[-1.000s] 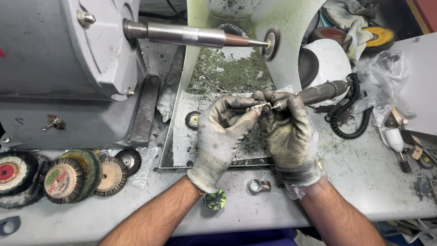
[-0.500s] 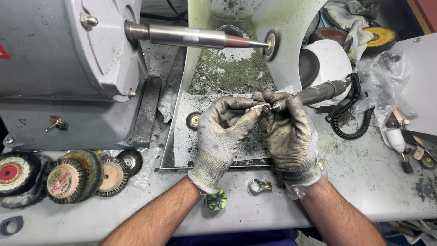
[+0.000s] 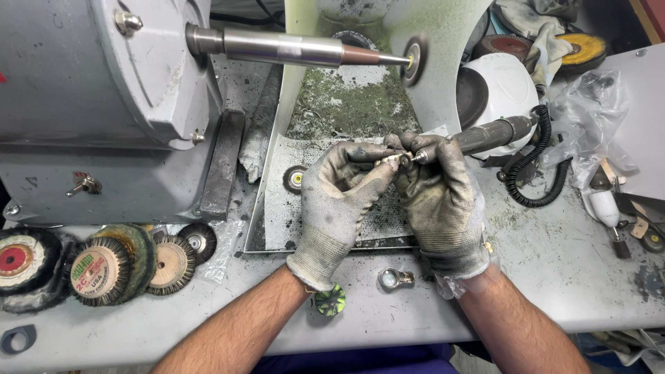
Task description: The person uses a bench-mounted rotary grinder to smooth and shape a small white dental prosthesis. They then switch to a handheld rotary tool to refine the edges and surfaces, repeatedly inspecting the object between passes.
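Observation:
Both hands wear dirty grey knit gloves and meet over a metal dust tray [image 3: 277, 208]. My left hand [image 3: 339, 201] pinches a small shiny metal piece [image 3: 389, 161] between thumb and fingers. My right hand [image 3: 440, 197] grips a dark rotary handpiece [image 3: 485, 136], its tip touching the metal piece. A black coiled cord [image 3: 526, 173] runs from the handpiece to the right.
A grey polishing motor [image 3: 104, 104] with a tapered spindle [image 3: 291, 48] and small buff [image 3: 414, 59] stands at left. Several brush wheels [image 3: 104, 266] lie at the front left. A silver ring [image 3: 393, 279] and a green disc [image 3: 330, 301] rest by the bench edge. Small tools [image 3: 616, 221] lie at right.

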